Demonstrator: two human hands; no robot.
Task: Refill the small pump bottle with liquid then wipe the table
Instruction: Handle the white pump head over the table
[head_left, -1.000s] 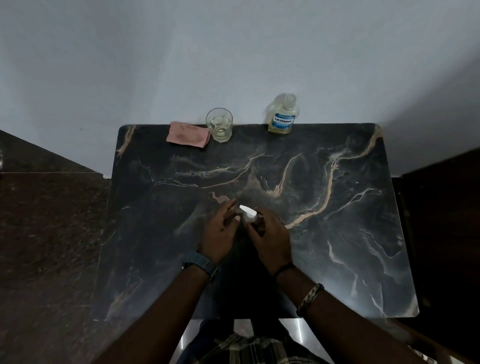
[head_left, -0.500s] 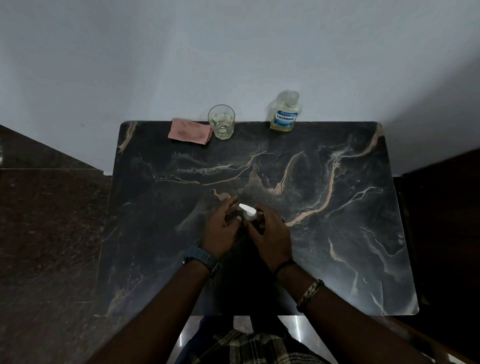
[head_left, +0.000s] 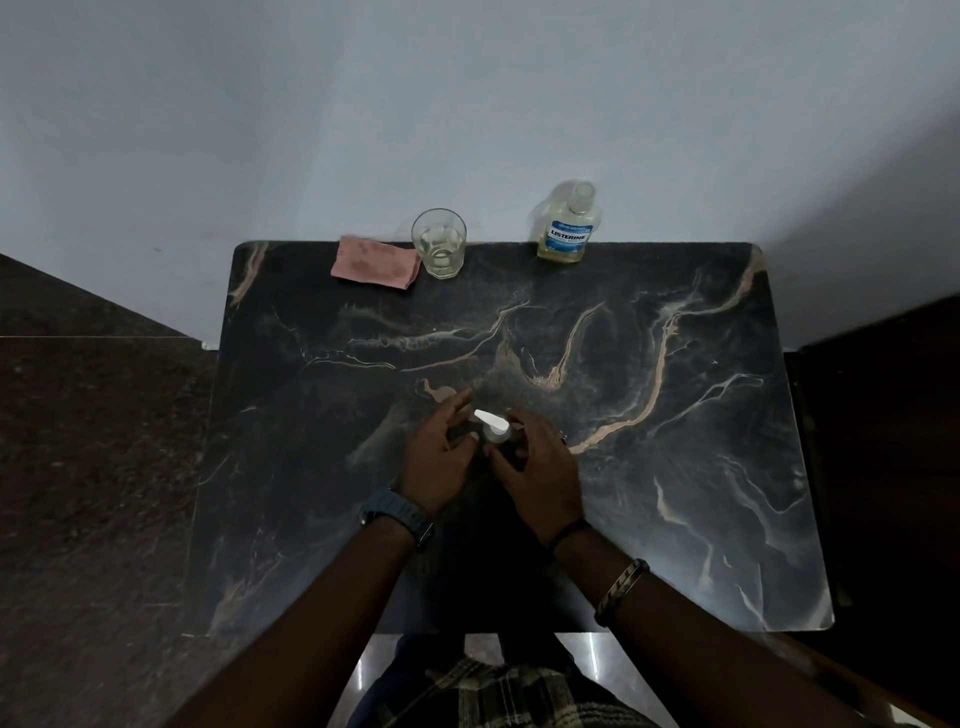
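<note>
The small pump bottle (head_left: 496, 428) with a white pump head stands on the dark marble table (head_left: 675, 467), between my hands. My left hand (head_left: 439, 452) is beside it, thumb and fingertips at the pump. My right hand (head_left: 540, 467) curls round the bottle's body, hiding most of it. At the far edge stand a mouthwash bottle (head_left: 569, 226) of pale yellow liquid with its cap on, a glass (head_left: 439, 244) with a little pale liquid, and a folded pink cloth (head_left: 376, 267).
A grey wall rises right behind the table's far edge. Dark stone floor lies to the left, and a dark wooden piece stands at the right edge. My checked clothing shows at the near edge.
Both hands stay at the pump bottle with only slight finger movement. The view has shifted a little, so the far objects sit slightly higher in the frame.
</note>
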